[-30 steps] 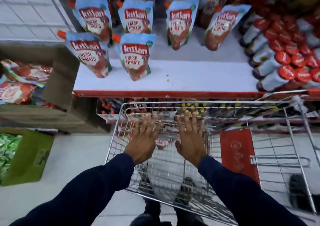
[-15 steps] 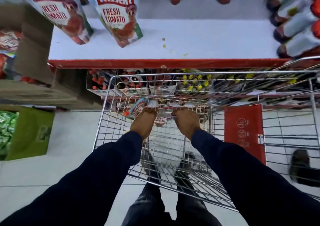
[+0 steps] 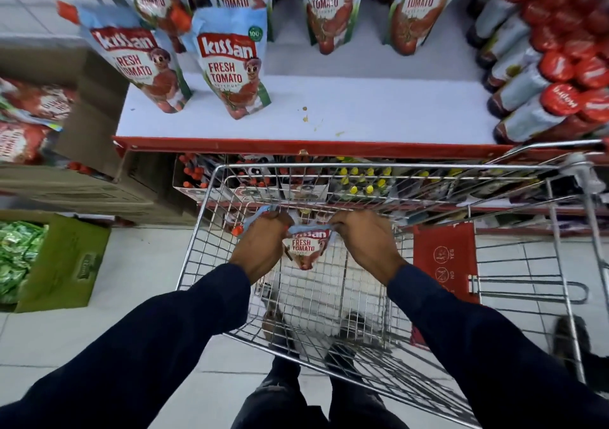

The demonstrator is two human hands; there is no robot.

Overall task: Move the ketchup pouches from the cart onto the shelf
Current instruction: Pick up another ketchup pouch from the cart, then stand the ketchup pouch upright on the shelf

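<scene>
- Head view: left hand (image 3: 260, 247) inside the wire cart (image 3: 211, 231), closed on the upper left corner of a ketchup pouch (image 3: 304, 249), close by its orange spout.
- Right hand (image 3: 364, 242) closed on the upper right corner of the same pouch, knuckles up.
- Pouch hanging between the two hands, label facing up, within the cart basket and above its wire bottom.
- Both arms in dark blue sleeves (image 3: 158, 346), reaching down into the basket.
- White shelf (image 3: 379, 109) with red front edge just beyond the cart; front part mostly bare, some small yellow spots on it.
- Two standing pouches (image 3: 230, 66) at the front left of the shelf, more of them in a row behind.
- Red-capped bottles (image 3: 543, 76) lying packed at the right end of the shelf.
- Red panel (image 3: 445, 260) on the cart at the right of the hands.
- Cardboard box (image 3: 95, 125) with red packets at the left, green box (image 3: 66, 264) on the floor below it.
</scene>
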